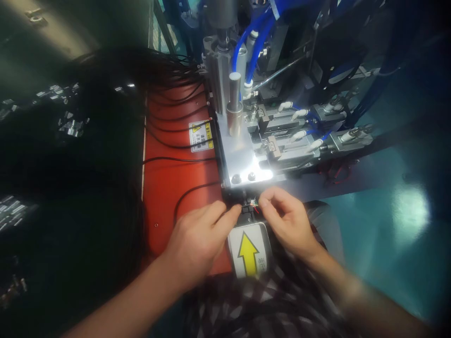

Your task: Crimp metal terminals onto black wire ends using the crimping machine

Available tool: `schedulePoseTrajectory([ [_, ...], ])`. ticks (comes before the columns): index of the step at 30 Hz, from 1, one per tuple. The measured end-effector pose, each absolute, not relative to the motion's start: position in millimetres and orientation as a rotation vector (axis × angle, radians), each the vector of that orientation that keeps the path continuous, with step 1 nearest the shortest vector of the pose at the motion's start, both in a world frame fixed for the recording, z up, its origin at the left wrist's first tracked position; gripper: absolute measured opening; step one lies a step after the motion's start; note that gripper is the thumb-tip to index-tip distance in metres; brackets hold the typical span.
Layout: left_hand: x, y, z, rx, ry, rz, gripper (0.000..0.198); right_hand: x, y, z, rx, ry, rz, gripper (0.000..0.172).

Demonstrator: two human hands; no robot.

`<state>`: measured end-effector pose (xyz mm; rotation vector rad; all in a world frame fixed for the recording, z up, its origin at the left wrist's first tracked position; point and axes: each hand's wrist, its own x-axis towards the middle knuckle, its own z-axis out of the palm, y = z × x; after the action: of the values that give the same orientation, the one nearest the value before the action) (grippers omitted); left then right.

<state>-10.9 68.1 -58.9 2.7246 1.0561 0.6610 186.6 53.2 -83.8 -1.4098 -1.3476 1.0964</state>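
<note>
My left hand (199, 237) is closed at the near end of the machine, its thumb against a small black fixture (247, 210). Whatever lies under its fingers is hidden. From the other side, my right hand (287, 219) pinches thin coloured wires (255, 204), with red, green and white strands showing. These wires lie over the fixture, between the fingertips of both hands. Below them sits a white plate (233, 239) bearing a yellow arrow (248, 258).
A steel press block (239, 157) stands just beyond my hands, with blue air hoses (259, 40) and cylinders behind it. Black cables (176, 158) cross the red surface (158, 183) on the left, by a warning label (202, 135). More dark cables hang over its left edge.
</note>
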Motion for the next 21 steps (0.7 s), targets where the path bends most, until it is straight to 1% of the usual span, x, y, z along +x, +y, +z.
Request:
schedulePoseTrajectory([
  [21, -10.1, 66.0, -58.4, 2.705, 1.105, 0.646, 0.031, 187.1, 51.7, -90.6, -1.4, -1.439, 1.006, 0.017],
])
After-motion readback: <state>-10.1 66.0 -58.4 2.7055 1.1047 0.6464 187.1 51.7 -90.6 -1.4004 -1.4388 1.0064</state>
